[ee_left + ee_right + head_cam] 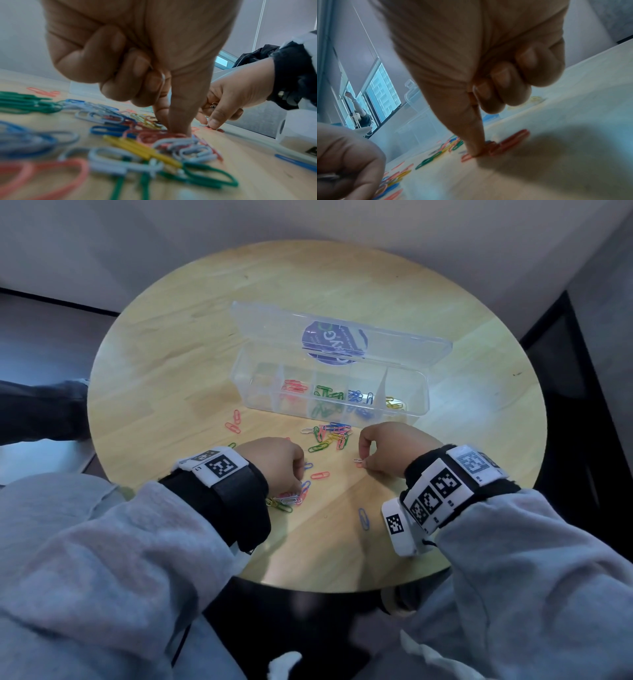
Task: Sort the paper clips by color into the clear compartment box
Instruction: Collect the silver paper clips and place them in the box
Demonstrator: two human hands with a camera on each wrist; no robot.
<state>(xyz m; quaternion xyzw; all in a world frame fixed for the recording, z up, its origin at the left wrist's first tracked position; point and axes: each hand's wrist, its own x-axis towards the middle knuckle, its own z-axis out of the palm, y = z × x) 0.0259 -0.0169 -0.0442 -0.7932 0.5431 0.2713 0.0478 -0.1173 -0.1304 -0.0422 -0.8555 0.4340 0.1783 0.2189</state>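
**Round wooden surface, clips half sorted**

Round wooden surface (pixel 178 344) carries the open clear compartment box (pixel 329 392) and loose paper clips (pixel 329 436). Left hand (pixel 277 463) pinches into a near pile, its grip curled. Right hand (pixel 390 450) pinches a red clip (pixel 358 461).

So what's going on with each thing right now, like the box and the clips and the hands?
Box: lid open, standing up at the back.
Clips in the box: sorted by color, red, green, blue, yellow.
Loose clips: mixed colors, scattered on the table.
Left hand: fingers curled, fingertips down on a clip pile.
Right hand: fingers curled, fingertips down on a red clip.
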